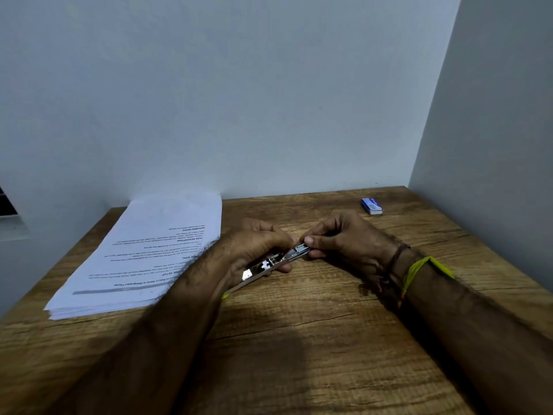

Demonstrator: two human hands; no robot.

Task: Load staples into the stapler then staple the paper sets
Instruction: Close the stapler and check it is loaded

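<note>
A shiny metal stapler [263, 268] is held a little above the wooden table [299, 339], lying open lengthwise from lower left to upper right. My left hand [254, 247] wraps around its middle and rear. My right hand [338, 238] pinches the front end of the staple channel [300, 250] between thumb and fingers; I cannot tell whether a strip of staples is in it. A stack of printed paper sets [143, 253] lies at the table's left. A small blue staple box [371, 206] rests at the back right.
Grey walls close the table in at the back and on the right. Threads and a yellow band circle my right wrist [419, 271]. A dark window edge [4, 202] shows at far left.
</note>
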